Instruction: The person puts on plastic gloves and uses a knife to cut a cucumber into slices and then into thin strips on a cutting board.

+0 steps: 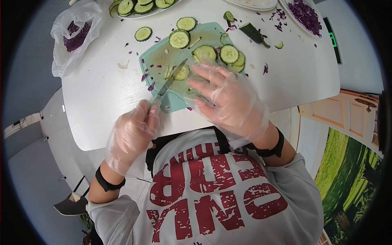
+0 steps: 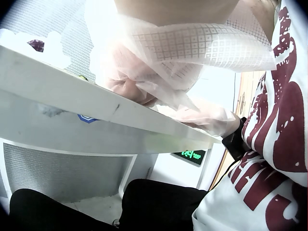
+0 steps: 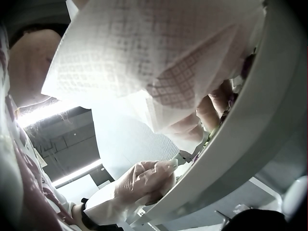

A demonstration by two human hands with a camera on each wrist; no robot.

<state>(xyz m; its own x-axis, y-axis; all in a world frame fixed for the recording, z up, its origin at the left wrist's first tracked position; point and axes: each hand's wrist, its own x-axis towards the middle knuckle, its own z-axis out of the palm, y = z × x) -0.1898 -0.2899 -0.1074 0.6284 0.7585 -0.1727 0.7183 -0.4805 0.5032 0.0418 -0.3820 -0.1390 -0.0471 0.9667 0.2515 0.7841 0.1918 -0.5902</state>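
My gloved left hand [image 1: 136, 128] grips the handle of a small kitchen knife [image 1: 173, 77], its blade slanting up and away over a teal cutting board [image 1: 174, 103]. The blade lies beside a cucumber slice [image 1: 182, 72]. Across from it, my gloved right hand [image 1: 230, 98] has its fingers fairly straight, close over the board, with fingertips at a large cucumber slice [image 1: 204, 53]. More cucumber slices [image 1: 229, 54] overlap just beyond those fingers. Two others, one a round slice [image 1: 179, 38], lie at the board's far side. In the right wrist view, the glove hides most of the right hand.
A plate of cucumber slices [image 1: 143, 8] stands at the far edge. Shredded purple cabbage [image 1: 305, 17] fills a plate at far right; a plastic bag [image 1: 61, 61] with cabbage lies left. A cucumber end [image 1: 254, 34] and purple scraps dot the white table [image 1: 102, 110].
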